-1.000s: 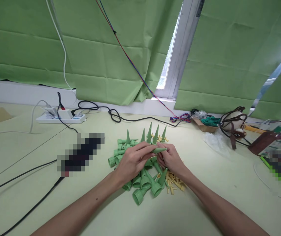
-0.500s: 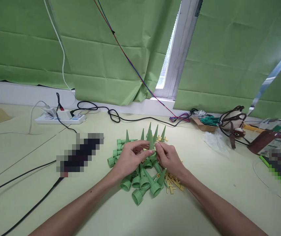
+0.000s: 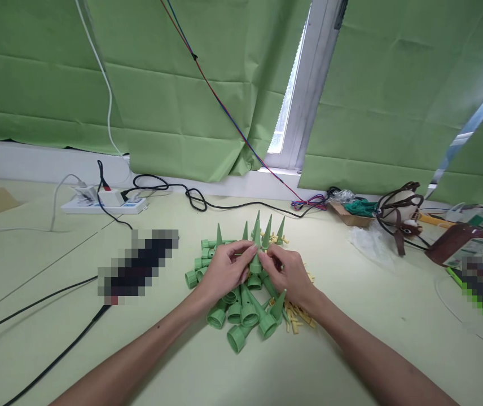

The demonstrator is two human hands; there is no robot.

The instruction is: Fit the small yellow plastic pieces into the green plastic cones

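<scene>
A heap of green plastic cone spikes (image 3: 241, 307) lies on the pale table (image 3: 330, 361) in front of me, with small yellow pieces (image 3: 298, 316) scattered at its right. Several cones stand upright (image 3: 269, 230) at the far side of the heap. My left hand (image 3: 224, 270) and my right hand (image 3: 288, 273) meet over the heap, fingers pinched from both sides on one green cone (image 3: 255, 260) held point up.
A white power strip (image 3: 101, 204) with plugs and black cables (image 3: 190, 194) lies at the back left. A thick black cable (image 3: 47, 366) runs to the front left. Clutter, a clear bag (image 3: 368, 239) and brown straps (image 3: 402, 217) sit at the right. Green curtains hang behind.
The cone held between both hands has turned from lying sideways to pointing up, and it has come down closer to the heap. Both hands stay on it.
</scene>
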